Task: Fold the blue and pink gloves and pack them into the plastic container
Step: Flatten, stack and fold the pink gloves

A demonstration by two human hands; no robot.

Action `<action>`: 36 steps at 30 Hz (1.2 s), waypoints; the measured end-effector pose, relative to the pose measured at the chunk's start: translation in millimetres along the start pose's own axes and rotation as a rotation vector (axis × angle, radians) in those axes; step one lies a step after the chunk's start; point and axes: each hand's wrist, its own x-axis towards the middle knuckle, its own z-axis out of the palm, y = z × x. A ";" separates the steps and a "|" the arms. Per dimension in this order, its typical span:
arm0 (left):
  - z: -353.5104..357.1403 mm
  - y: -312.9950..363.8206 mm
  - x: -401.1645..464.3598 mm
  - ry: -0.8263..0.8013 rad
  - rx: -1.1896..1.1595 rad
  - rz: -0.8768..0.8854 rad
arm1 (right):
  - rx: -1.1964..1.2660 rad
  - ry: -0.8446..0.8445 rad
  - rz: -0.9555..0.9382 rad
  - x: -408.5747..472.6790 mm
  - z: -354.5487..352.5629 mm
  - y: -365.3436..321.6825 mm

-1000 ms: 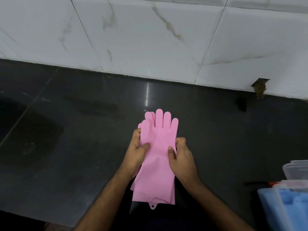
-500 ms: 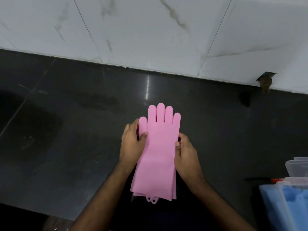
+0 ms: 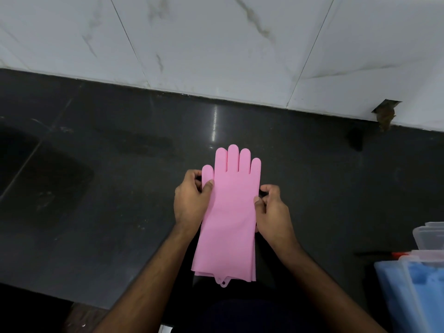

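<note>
Pink rubber gloves (image 3: 228, 212), stacked, are pinched by left hand (image 3: 191, 203) and right hand (image 3: 271, 211) at opposite edges; beyond those pinches, layers could slide askew.

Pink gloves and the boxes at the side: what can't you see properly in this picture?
- Head view: the lower pink glove lies under the top one; only its edges show.
- Left hand and right hand: fingertips tucked behind the glove edges.
- Plastic container with the blue gloves: cut off by the right edge.
</note>
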 end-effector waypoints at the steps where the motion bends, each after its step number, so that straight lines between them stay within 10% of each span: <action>1: 0.1 0.1 -0.8 0.008 -0.015 -0.001 | 0.010 -0.005 0.000 -2.5 -0.8 -0.8; 10: -17.6 -17.4 -51.3 -0.061 -0.321 -0.062 | 0.087 -0.153 0.023 -51.1 -15.5 15.5; 36: -25.4 -49.8 -147.6 -0.068 0.076 0.165 | -0.124 -0.129 -0.381 -92.4 -9.3 44.0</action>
